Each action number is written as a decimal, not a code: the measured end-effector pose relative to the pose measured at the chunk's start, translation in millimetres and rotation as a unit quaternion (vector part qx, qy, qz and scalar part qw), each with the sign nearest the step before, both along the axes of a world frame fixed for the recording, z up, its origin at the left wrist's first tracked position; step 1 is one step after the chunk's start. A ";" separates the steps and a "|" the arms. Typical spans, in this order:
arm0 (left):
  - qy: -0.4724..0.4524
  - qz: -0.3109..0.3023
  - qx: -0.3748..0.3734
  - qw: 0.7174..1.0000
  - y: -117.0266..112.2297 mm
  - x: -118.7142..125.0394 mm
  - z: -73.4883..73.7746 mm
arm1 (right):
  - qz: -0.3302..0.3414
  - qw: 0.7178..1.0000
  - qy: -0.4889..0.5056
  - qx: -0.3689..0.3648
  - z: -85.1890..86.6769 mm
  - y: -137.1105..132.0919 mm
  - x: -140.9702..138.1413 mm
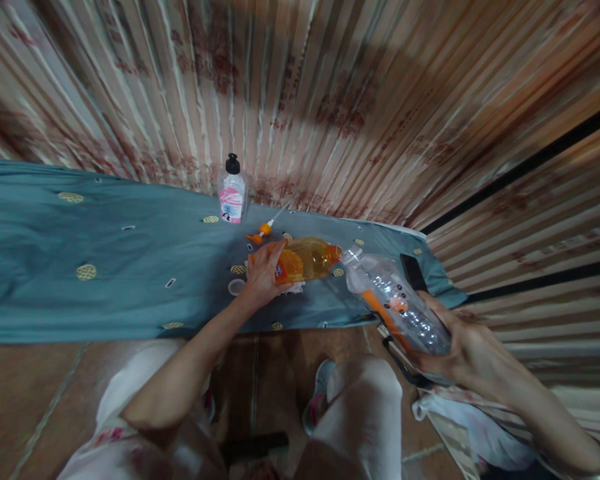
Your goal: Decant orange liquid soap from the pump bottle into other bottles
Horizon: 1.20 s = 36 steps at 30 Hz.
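My left hand (pixel 263 273) grips an orange bottle of yellow liquid (pixel 307 260), tipped on its side over the teal cloth. Its open mouth meets the mouth of a clear plastic bottle (pixel 397 303) with an orange label, which my right hand (pixel 467 347) holds tilted from below at its base. A small white cap (pixel 236 287) lies on the cloth just left of my left hand. An orange pump nozzle with a thin tube (pixel 265 230) lies behind the orange bottle.
A teal cloth with gold dots (pixel 80 253) covers a low surface against a striped curtain. A white bottle with a black cap (pixel 231 190) stands at the back. A dark phone (pixel 413 272) lies at the cloth's right end. My knees are below, over a tiled floor.
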State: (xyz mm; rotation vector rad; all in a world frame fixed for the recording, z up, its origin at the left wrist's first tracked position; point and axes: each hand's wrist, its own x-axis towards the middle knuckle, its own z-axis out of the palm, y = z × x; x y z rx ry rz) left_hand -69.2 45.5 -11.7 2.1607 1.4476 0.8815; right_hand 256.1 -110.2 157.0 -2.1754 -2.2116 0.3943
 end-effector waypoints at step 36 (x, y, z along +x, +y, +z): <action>-0.007 0.002 0.008 1.000 2.4 -0.6 -2.2 | -0.013 1.000 -0.024 0.012 -0.2 1.4 -0.5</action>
